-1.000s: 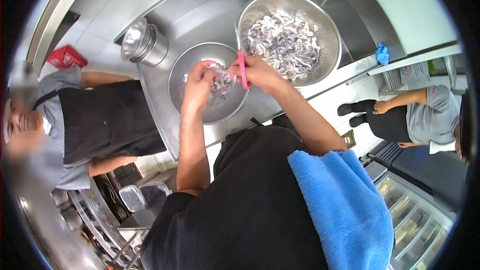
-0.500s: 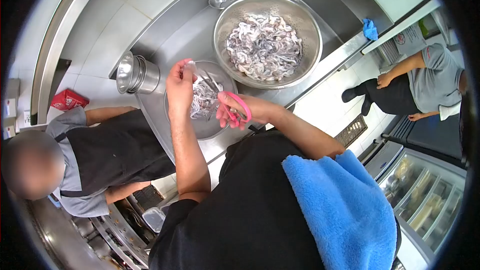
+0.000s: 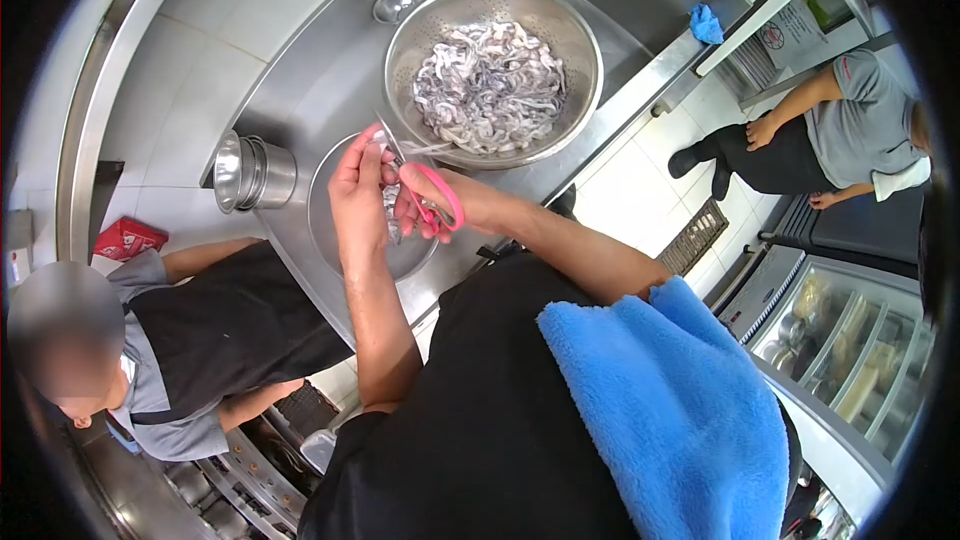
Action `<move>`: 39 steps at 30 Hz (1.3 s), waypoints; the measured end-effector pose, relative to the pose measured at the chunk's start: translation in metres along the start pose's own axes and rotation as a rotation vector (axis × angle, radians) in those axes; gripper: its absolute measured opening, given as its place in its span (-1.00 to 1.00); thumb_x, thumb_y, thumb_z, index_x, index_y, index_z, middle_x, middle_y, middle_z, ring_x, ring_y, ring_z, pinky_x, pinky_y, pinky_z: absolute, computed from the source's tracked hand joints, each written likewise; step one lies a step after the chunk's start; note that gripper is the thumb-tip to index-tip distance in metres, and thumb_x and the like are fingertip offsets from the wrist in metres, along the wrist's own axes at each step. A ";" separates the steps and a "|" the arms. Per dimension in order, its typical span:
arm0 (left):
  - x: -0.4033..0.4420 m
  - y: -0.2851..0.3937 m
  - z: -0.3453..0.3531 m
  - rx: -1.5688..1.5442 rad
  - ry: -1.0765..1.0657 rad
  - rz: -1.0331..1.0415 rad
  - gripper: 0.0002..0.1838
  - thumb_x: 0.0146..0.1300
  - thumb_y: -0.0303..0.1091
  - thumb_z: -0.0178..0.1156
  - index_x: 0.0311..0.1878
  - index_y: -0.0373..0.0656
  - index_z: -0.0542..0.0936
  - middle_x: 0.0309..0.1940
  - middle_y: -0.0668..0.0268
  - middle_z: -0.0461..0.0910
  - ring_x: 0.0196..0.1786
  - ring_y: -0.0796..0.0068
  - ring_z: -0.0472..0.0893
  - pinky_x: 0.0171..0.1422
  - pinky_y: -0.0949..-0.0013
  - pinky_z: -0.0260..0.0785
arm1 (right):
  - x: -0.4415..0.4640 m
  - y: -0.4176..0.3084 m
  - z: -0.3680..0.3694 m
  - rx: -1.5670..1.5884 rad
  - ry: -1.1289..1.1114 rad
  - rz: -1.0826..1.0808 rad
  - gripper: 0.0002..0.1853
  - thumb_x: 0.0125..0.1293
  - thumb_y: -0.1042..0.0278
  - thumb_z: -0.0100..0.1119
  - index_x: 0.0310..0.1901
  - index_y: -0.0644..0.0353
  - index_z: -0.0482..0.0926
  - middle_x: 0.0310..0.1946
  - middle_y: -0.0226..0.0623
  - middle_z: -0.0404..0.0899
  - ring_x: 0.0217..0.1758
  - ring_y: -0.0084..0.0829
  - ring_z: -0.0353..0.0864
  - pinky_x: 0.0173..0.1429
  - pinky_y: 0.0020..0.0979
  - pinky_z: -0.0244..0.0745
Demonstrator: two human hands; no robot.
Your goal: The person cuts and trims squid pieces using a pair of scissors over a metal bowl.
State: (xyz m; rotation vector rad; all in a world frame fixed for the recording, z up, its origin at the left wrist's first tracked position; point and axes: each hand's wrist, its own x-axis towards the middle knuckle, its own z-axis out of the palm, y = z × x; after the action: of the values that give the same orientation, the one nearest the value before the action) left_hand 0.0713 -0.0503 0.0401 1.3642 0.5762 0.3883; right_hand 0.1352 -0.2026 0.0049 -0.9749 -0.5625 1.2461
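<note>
Apparently snipping | left hand (image 3: 358, 188) pinching pale piece (image 3: 382, 140) | right hand (image 3: 474, 199) clamped on pink scissors (image 3: 457, 207) | both near colander (image 3: 592, 70) | cutting needs clear fingertips

Left hand (image 3: 358, 190) pinches a pale piece (image 3: 381, 139) over the steel bowl (image 3: 411, 260); right hand (image 3: 455, 196) holds pink-handled scissors (image 3: 457, 208); the loaded colander (image 3: 582, 65) sits toward the bowl's one o'clock

The big holey bowl (image 3: 582, 52) is blocking the right side, with the small bowl (image 3: 402, 3) sitting just beside it. The metal pots (image 3: 255, 173) are standing in the way on the left. Between pots and bowls, a gap is running over the tabletop (image 3: 328, 80).
</note>
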 end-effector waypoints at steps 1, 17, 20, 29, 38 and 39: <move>-0.005 -0.003 0.000 0.003 0.011 0.023 -0.65 0.61 -0.35 0.16 0.35 -0.23 0.57 -0.26 0.42 0.60 -0.33 0.69 0.45 -0.18 0.54 0.38 | -0.001 0.000 0.001 -0.030 0.024 -0.008 -0.15 0.54 -0.58 -0.31 -0.08 0.20 0.58 -0.30 -0.27 0.67 -0.42 -0.56 0.60 -0.46 -0.50 0.46; 0.007 -0.042 -0.044 -0.245 -0.300 -0.103 -0.50 0.63 0.11 0.09 0.20 -0.19 0.53 -0.05 0.27 0.56 -0.06 0.43 0.58 0.02 0.29 0.48 | -0.013 0.003 0.008 -0.170 0.025 0.004 -0.28 0.50 -0.50 0.02 -0.18 0.17 0.66 -0.43 -0.42 0.60 -0.42 -0.60 0.60 -0.40 -0.49 0.49; 0.008 -0.047 -0.035 -0.227 -0.236 -0.132 -0.52 0.62 0.15 0.09 0.07 -0.16 0.52 -0.26 0.38 0.47 -0.29 0.56 0.46 -0.22 0.41 0.35 | -0.012 0.005 0.010 -0.056 -0.028 -0.036 -0.24 0.52 -0.52 -0.06 -0.04 0.19 0.60 -0.39 -0.41 0.58 -0.44 -0.61 0.59 -0.44 -0.52 0.46; 0.008 -0.041 -0.044 0.032 -0.350 -0.122 -0.60 0.65 0.02 0.10 0.10 -0.18 0.53 -0.32 0.47 0.45 -0.34 0.66 0.38 -0.26 0.48 0.24 | -0.026 -0.004 0.012 0.076 -0.080 -0.006 -0.12 0.46 -0.68 -0.26 0.07 0.16 0.51 -0.41 -0.41 0.54 -0.55 -0.66 0.47 -0.52 -0.58 0.34; -0.002 -0.017 -0.074 -0.009 -0.643 -0.249 -0.74 0.62 -0.20 0.17 0.17 -0.14 0.53 -0.24 0.44 0.54 -0.25 0.61 0.47 -0.12 0.45 0.31 | -0.035 -0.013 0.019 0.055 -0.142 0.055 -0.09 0.45 -0.70 -0.29 -0.22 0.18 0.60 -0.50 -0.39 0.57 -0.58 -0.66 0.50 -0.58 -0.59 0.32; -0.004 -0.013 -0.078 0.017 -0.638 -0.262 -0.74 0.61 -0.20 0.18 0.16 -0.14 0.54 -0.25 0.44 0.54 -0.25 0.62 0.47 -0.13 0.44 0.31 | -0.033 -0.010 0.018 0.041 -0.155 0.058 -0.08 0.44 -0.70 -0.29 -0.24 0.18 0.61 -0.51 -0.38 0.58 -0.58 -0.65 0.50 -0.57 -0.58 0.33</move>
State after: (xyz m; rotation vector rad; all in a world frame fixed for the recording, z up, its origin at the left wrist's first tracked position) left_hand 0.0211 0.0070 0.0201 1.3160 0.2182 -0.2652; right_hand 0.1168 -0.2289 0.0273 -0.8700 -0.6303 1.3879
